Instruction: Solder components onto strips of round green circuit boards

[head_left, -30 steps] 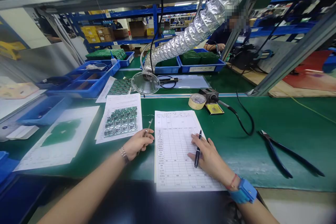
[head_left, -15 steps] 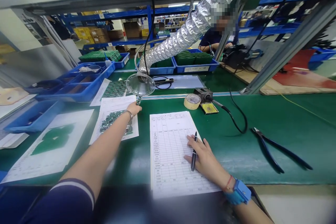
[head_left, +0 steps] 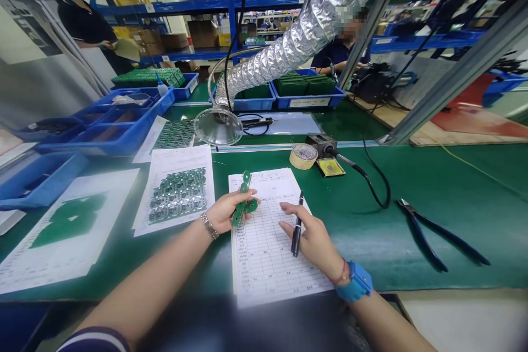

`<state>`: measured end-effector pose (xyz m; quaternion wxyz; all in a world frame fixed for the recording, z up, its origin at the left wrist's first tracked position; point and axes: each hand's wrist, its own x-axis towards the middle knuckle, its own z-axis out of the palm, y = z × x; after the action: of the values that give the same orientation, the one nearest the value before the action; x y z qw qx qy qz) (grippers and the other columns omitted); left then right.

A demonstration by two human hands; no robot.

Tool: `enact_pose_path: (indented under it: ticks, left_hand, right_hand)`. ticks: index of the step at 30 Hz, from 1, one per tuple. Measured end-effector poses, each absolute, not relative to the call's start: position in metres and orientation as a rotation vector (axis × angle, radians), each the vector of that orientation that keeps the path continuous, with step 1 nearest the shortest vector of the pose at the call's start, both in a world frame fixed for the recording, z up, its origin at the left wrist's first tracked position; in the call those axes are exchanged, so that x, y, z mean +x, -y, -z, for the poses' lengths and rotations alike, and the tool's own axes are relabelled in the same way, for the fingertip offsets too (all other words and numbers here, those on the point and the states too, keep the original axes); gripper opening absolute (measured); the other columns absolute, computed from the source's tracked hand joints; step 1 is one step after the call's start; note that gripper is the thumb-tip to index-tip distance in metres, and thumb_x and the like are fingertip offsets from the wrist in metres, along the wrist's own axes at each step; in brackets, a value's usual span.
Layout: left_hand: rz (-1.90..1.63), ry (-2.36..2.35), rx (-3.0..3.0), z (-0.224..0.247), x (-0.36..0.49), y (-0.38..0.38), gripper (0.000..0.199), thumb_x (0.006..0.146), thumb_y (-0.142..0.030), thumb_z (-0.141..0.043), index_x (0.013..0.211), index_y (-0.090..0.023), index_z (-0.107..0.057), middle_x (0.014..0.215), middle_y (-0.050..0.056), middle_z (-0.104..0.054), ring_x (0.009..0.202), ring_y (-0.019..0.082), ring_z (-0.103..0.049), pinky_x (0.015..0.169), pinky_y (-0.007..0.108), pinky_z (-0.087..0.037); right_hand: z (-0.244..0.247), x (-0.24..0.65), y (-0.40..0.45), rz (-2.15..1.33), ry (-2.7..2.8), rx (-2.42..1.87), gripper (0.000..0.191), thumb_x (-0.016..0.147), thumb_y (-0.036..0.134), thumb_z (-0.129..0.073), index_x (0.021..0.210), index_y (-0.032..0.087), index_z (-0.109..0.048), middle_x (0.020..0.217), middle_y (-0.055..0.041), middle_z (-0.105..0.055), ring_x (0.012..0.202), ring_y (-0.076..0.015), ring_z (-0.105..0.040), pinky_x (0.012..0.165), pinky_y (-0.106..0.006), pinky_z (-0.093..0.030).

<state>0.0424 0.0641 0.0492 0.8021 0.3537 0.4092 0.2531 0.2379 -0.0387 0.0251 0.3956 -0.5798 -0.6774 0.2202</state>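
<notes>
My left hand [head_left: 229, 212] is shut on a small green circuit board piece [head_left: 244, 202], held upright above the printed form [head_left: 268, 253]. My right hand [head_left: 311, 239] rests on the form, with a black pen [head_left: 297, 228] gripped between its fingers. The form is a ruled paper table lying on the green bench mat [head_left: 391, 247]. To its left, a white sheet [head_left: 175, 220] carries a cluster of populated green boards [head_left: 178, 196]. Dark-handled side cutters [head_left: 431, 239] lie on the mat to the right, well away from both hands.
Ahead stand a roll of masking tape [head_left: 303, 155], a soldering station [head_left: 320, 146] and a magnifier lens [head_left: 218, 126]. Blue compartment trays [head_left: 103, 132] sit at the left, and a blue bin [head_left: 309, 102] holds green boards. A co-worker [head_left: 338, 58] sits beyond a silver duct [head_left: 297, 38].
My left hand has come back from the far edge of the white sheet and now holds a green board piece above the form. My right hand and pen have shifted slightly upward on the form.
</notes>
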Motion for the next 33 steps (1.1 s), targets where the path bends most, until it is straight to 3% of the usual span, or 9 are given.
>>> enact_pose_path:
  ticks: [6, 9, 13, 17, 27, 33]
  left_hand:
    - [-0.582, -0.744, 0.671, -0.050, 0.055, -0.054, 0.026, 0.080, -0.019, -0.058, 0.105, -0.011, -0.058, 0.104, 0.012, -0.061, 0.080, 0.015, -0.061, 0.068, 0.026, -0.051]
    - [-0.621, -0.692, 0.636, -0.048, 0.055, -0.055, 0.026, 0.082, -0.017, -0.054, 0.108, -0.011, -0.058, 0.111, 0.013, -0.059, 0.086, 0.018, -0.061, 0.074, 0.032, -0.051]
    - [-0.602, -0.639, 0.590, -0.043, 0.049, -0.059, 0.028, 0.083, -0.016, -0.052, 0.109, -0.010, -0.057, 0.121, 0.015, -0.054, 0.099, 0.024, -0.057, 0.083, 0.043, -0.049]
    - [-0.576, -0.587, 0.558, -0.038, 0.047, -0.061, 0.030, 0.080, -0.014, -0.056, 0.110, -0.011, -0.058, 0.125, 0.014, -0.051, 0.107, 0.026, -0.053, 0.090, 0.044, -0.045]
    - [-0.556, -0.537, 0.534, -0.033, 0.047, -0.062, 0.038, 0.071, -0.003, -0.055, 0.107, -0.012, -0.060, 0.120, 0.012, -0.055, 0.111, 0.028, -0.050, 0.094, 0.046, -0.040]
    - [-0.611, -0.555, 0.566, -0.035, 0.045, -0.062, 0.035, 0.067, -0.002, -0.055, 0.100, -0.010, -0.063, 0.084, 0.006, -0.057, 0.086, 0.020, -0.056, 0.085, 0.044, -0.046]
  right_hand:
    - [-0.045, 0.211, 0.009, -0.747, 1.572, -1.349, 0.019, 0.075, 0.017, -0.057, 0.092, 0.022, -0.050, 0.078, 0.0002, -0.057, 0.072, -0.0157, -0.057, 0.069, -0.030, -0.045]
    - [-0.046, 0.211, -0.004, -0.776, 1.534, -1.317, 0.015, 0.073, 0.014, -0.056, 0.084, 0.021, -0.049, 0.078, 0.0013, -0.055, 0.070, -0.0137, -0.053, 0.067, -0.028, -0.043]
    - [-0.045, 0.216, -0.012, -0.818, 1.494, -1.291, 0.010, 0.077, 0.022, -0.055, 0.082, 0.020, -0.046, 0.077, 0.0001, -0.055, 0.069, -0.0131, -0.053, 0.065, -0.027, -0.044]
    - [-0.041, 0.218, -0.013, -0.840, 1.472, -1.295, 0.012, 0.078, 0.024, -0.056, 0.082, 0.020, -0.045, 0.079, -0.0008, -0.055, 0.070, -0.0135, -0.053, 0.066, -0.028, -0.045]
    - [-0.039, 0.224, -0.009, -0.884, 1.399, -1.273, 0.016, 0.076, 0.022, -0.059, 0.085, 0.021, -0.046, 0.081, -0.0013, -0.055, 0.070, -0.0142, -0.052, 0.068, -0.029, -0.045]
    - [-0.057, 0.248, -0.009, -1.081, 1.460, -1.284, 0.017, 0.074, 0.019, -0.059, 0.084, 0.020, -0.046, 0.079, -0.0003, -0.053, 0.066, -0.0112, -0.048, 0.061, -0.025, -0.042]
